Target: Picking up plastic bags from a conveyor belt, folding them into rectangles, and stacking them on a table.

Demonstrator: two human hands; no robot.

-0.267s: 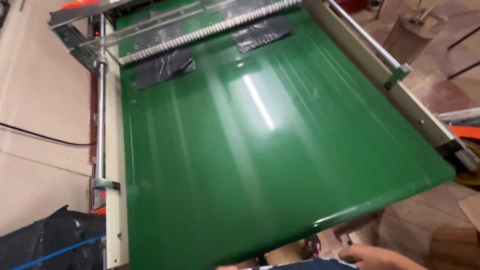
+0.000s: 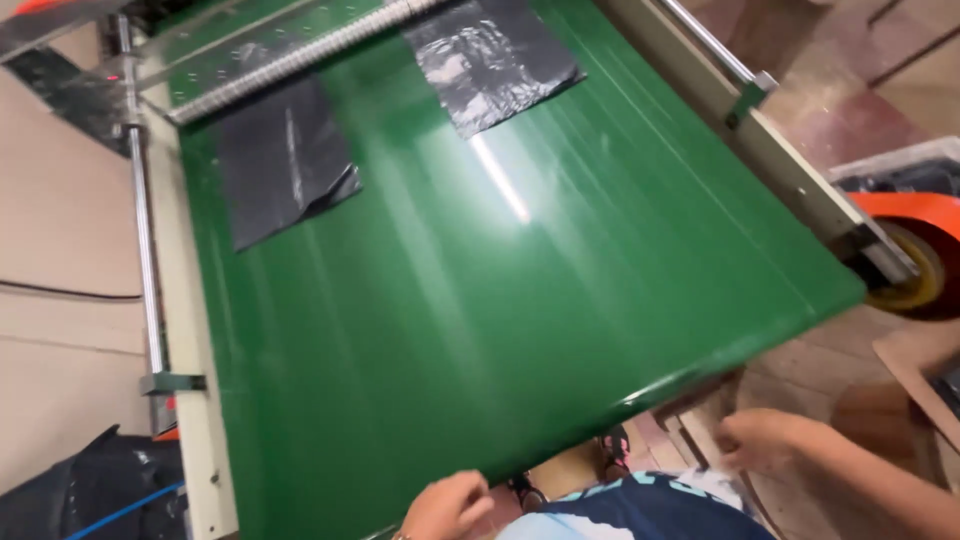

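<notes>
Two black plastic bags lie flat on the far part of the green conveyor belt in front of me, well apart from both my hands. The left bag is a long rectangle, its long axis running from the far end of the belt toward me, its near edge angled slightly down to the left. The right bag lies farther off and to the right, glossy and wrinkled, its long axis on the same near-to-far line, and its far end passes under the one ridged metal bar that crosses the belt. My left hand sits at the near edge of the belt, fingers curled loosely, holding nothing I can see. My right hand hangs just past the near right corner of the belt, over the wooden floor, fingers half bent and empty as far as I can tell. One metal rod runs along the left side rail. One orange wheel stands beyond the right side.
</notes>
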